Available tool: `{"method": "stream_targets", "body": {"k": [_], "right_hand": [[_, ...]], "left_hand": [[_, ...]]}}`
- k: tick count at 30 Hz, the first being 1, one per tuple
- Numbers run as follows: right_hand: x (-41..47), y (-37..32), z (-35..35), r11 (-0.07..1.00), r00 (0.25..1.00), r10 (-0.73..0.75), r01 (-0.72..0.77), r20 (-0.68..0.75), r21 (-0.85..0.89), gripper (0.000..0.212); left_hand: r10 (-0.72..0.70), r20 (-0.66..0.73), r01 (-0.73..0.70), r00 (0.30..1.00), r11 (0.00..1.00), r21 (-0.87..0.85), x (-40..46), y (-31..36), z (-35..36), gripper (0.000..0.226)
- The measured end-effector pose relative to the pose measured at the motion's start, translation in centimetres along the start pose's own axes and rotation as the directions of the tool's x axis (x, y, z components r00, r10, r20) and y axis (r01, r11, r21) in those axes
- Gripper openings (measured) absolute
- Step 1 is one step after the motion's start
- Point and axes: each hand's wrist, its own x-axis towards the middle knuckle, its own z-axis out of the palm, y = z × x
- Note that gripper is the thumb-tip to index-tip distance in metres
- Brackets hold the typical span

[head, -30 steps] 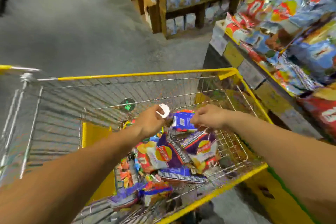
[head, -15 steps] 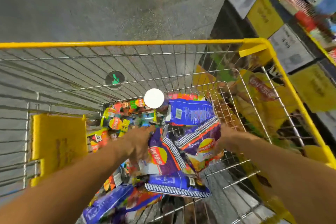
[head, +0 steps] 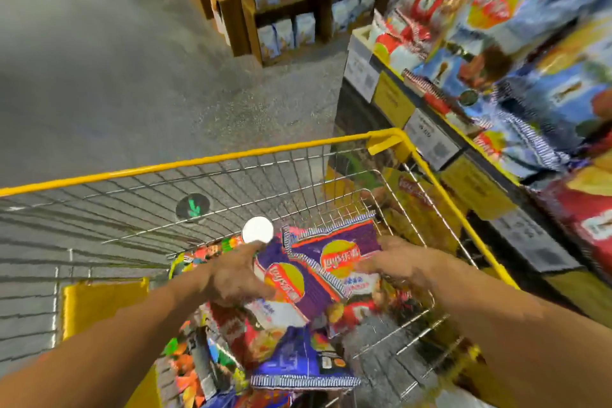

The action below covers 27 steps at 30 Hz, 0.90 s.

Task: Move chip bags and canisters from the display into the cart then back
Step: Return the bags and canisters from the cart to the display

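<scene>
Chip bags [head: 318, 262], purple, inside cart [head: 205, 161], long axes slanting toward cart's far right corner. We see grey speckled floor [head: 99, 76] left of cart, wooden shelving [head: 245, 10] beyond, display [head: 496, 43] right. Our left hand [head: 231, 275] grips left bag; right hand [head: 397, 262] pinches right bag.

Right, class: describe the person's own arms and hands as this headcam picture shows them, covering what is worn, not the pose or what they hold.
Both forearms are bare: no sleeve reaches into view on either arm. The left hand and the right hand wear no gloves. No watch, bracelet or ring can be made out, though the picture is blurred, so small items could be missed.
</scene>
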Motion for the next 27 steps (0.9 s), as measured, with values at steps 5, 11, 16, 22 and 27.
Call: {"method": "stream_targets", "body": {"k": [5,11,16,22,27], "right_hand": [[-4.3,-3.0,-2.6,0.964,0.978,-0.143,0.173,-0.155,0.204,0.047],[-12.3,-5.6,-7.1,0.795,0.861,-0.34,0.478,-0.377,0.374,0.022],[-17.1,-5.8,-11.1,0.679,0.772,-0.324,0.592,-0.547,0.434,0.035],[-23.3,-3.2,-17.2,0.619,0.704,-0.329,0.664,-0.63,0.42,0.025],[-28.0,0.5,-22.1,0.614,0.656,-0.288,0.685,-0.698,0.391,0.029]], "left_hand": [[0.141,-0.049,-0.149,0.989,0.944,-0.296,-3.7,6.1,-2.5,0.035],[0.289,-0.125,-0.303,0.949,0.737,-0.604,-5.5,15.8,-3.1,0.059],[0.336,-0.195,-0.378,0.921,0.656,-0.653,-5.2,23.9,-2.3,0.064],[0.476,-0.213,-0.503,0.853,0.643,-0.578,-5.1,34.1,1.4,0.094],[0.592,-0.179,-0.58,0.786,0.603,-0.547,-5.7,42.4,6.9,0.067]]}}
